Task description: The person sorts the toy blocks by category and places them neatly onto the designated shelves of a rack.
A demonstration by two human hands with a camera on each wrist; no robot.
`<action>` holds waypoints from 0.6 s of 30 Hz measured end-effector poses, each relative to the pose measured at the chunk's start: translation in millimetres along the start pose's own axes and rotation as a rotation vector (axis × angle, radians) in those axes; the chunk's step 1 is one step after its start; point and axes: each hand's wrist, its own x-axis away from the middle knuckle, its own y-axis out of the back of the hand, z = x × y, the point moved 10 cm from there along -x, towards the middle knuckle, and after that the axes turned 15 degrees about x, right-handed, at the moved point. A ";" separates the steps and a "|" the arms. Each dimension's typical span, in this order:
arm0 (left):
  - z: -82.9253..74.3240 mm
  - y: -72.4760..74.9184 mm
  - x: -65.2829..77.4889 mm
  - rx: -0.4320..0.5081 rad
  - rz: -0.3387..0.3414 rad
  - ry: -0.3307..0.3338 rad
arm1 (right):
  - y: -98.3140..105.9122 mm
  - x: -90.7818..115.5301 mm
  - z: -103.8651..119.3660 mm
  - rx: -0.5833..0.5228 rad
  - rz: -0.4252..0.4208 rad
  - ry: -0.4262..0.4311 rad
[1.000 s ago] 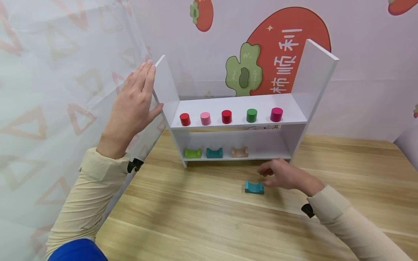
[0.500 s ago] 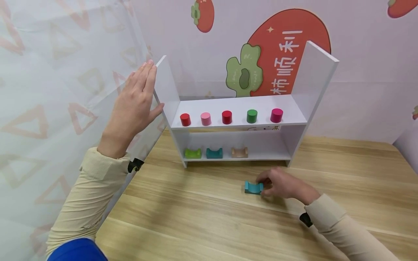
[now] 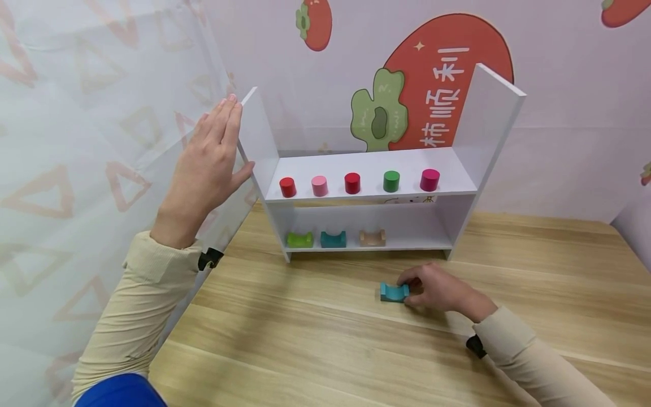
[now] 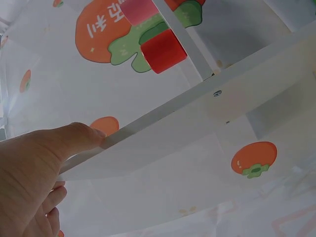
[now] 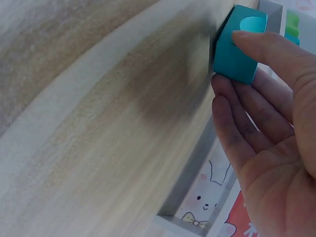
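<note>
A teal block with a scooped-out top [image 3: 393, 293] lies on the wooden table before a white two-tier shelf [image 3: 366, 249]. My right hand [image 3: 438, 289] pinches the block's right end, thumb on the near side and fingers on the far side. In the right wrist view, the thumb presses on the teal block [image 5: 236, 52] and the fingertips sit against its opposite edge. My left hand [image 3: 203, 155] rests against the shelf's left side panel, fingers straight along its outer face. In the left wrist view, the thumb [image 4: 81, 136] touches the panel's edge.
Along the upper tier stand several cylinders, among them a green one [image 3: 391, 181] and a magenta one [image 3: 429, 180]. The lower tier holds a lime [image 3: 300, 240], a teal [image 3: 333, 240] and a beige scooped block [image 3: 372, 238]. Patterned sheets hang behind and at left.
My right hand has come down and slightly nearer, and its thumb and fingers have closed on the teal block's right end. The left hand has stayed at the panel.
</note>
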 end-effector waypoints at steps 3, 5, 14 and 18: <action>0.0 0.1 0.3 0.000 0.000 -0.003 | 3.5 0.2 -2.1 -0.030 -0.002 -0.012; -0.2 0.2 0.2 0.000 -0.001 -0.007 | 6.9 0.4 -4.6 -0.040 -0.011 -0.019; -1.0 1.7 0.1 0.007 -0.011 -0.004 | 25.8 0.6 -12.2 -0.051 -0.036 -0.024; -0.1 0.4 -0.5 0.002 0.001 0.002 | 33.0 0.5 -19.0 -0.052 -0.035 -0.045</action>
